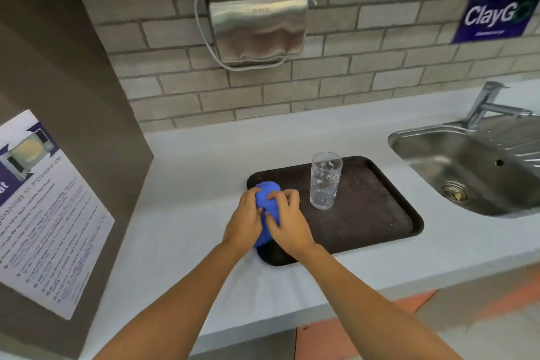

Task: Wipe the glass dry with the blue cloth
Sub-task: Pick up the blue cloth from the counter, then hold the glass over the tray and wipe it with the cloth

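head cam | looks forward-down | close over counter (pixel 187 172) | one view only

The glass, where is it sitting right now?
In the head view the glass stands upright on the dark tray, right of both hands bunching the blue cloth, left of the sink.

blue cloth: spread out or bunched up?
Bunched up. The blue cloth is a crumpled wad gripped between the left hand and right hand, above the near-left end of the dark brown plastic tray.
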Available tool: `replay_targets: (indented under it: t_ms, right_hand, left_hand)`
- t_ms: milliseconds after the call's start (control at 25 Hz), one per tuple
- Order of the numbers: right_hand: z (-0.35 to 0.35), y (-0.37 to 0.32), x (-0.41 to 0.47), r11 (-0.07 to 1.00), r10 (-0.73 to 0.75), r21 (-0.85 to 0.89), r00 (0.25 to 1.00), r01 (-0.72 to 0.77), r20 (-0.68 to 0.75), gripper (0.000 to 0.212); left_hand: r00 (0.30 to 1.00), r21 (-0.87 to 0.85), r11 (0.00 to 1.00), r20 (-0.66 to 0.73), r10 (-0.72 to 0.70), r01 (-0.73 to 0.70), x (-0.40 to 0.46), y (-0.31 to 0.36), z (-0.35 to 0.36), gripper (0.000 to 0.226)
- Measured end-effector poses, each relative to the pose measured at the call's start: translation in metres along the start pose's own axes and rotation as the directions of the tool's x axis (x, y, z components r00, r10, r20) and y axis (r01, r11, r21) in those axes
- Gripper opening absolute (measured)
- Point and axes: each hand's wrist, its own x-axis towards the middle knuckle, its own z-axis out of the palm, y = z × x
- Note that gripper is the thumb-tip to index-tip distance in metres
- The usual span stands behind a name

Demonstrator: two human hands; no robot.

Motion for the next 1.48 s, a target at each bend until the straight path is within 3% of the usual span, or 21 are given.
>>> replay_targets:
  t_ms: [120, 200, 320, 400, 480, 560, 640, 720, 880, 1120, 1240, 1400, 1480]
  right_hand:
    - [-0.04, 0.014, -0.018, 0.984, 0.138, 0.133, 0.983, -0.122, -0.118, 0.04]
    - [-0.062, 0.023, -0.025, 0.95, 0.226, 0.254, 0.961, -0.181, -0.16, 0.025]
    - [-0.088, 0.048, -0.028, 0.943, 0.309, 0.208, 0.918, -0.261, -0.248, 0.017]
    - [-0.099, 0.068, -0.029, 0.954, 0.293, 0.152, 0.911, -0.258, -0.291, 0.022]
    - [-0.107, 0.088, -0.028, 0.966, 0.258, 0.063, 0.919, -0.251, -0.298, 0.031]
    - [-0.116, 0.103, -0.026, 0.977, 0.2, -0.023, 0.945, -0.213, -0.261, 0.035]
    - [-0.123, 0.114, -0.018, 0.987, 0.113, -0.086, 0.974, -0.132, -0.198, 0.039]
    - [-0.125, 0.121, -0.007, 0.995, 0.075, -0.054, 0.986, -0.083, -0.147, 0.039]
    - [-0.118, 0.127, 0.01, 0.997, 0.07, 0.034, 0.995, -0.068, -0.064, 0.033]
    - [-0.112, 0.126, 0.037, 0.999, -0.021, 0.029, 0.992, 0.024, -0.128, 0.026]
    - [-0.113, 0.118, 0.054, 1.0, -0.026, -0.012, 0.987, 0.025, -0.158, 0.027]
    - [-0.101, 0.077, 0.06, 0.977, 0.058, 0.21, 0.989, -0.028, -0.137, 0.036]
    - [-0.096, 0.056, 0.06, 0.979, 0.064, 0.202, 0.98, -0.026, -0.186, 0.051]
  left_hand:
    - [0.989, 0.03, 0.99, 0.066, 0.133, -0.135, 0.007, 0.035, 0.036, 0.041]
    - [0.983, 0.013, 0.988, 0.1, 0.152, -0.154, 0.01, 0.055, 0.059, 0.044]
    - [0.961, -0.037, 0.983, 0.21, 0.183, -0.179, 0.017, 0.07, 0.093, 0.056]
    - [0.954, -0.046, 0.984, 0.241, 0.177, -0.171, 0.029, 0.07, 0.105, 0.064]
    - [0.982, -0.058, 0.994, 0.156, 0.102, -0.094, 0.045, 0.065, 0.11, 0.059]
    - [0.997, -0.121, 0.993, 0.071, 0.016, -0.008, 0.059, 0.06, 0.113, 0.058]
    - [0.998, -0.188, 0.982, 0.053, -0.014, 0.024, 0.074, 0.059, 0.119, 0.073]
    - [0.995, -0.269, 0.96, 0.084, -0.05, 0.071, 0.084, 0.064, 0.126, 0.081]
    - [0.985, -0.363, 0.918, 0.116, -0.128, 0.162, 0.096, 0.067, 0.129, 0.072]
    - [0.957, -0.532, 0.795, 0.154, -0.247, 0.291, 0.099, 0.065, 0.118, 0.059]
    - [0.952, -0.63, 0.719, 0.116, -0.284, 0.292, 0.096, 0.071, 0.111, 0.055]
    - [0.957, -0.719, 0.656, 0.04, -0.289, 0.228, 0.093, 0.088, 0.096, 0.05]
    - [0.961, -0.722, 0.657, 0.042, -0.272, 0.218, 0.093, 0.102, 0.091, 0.044]
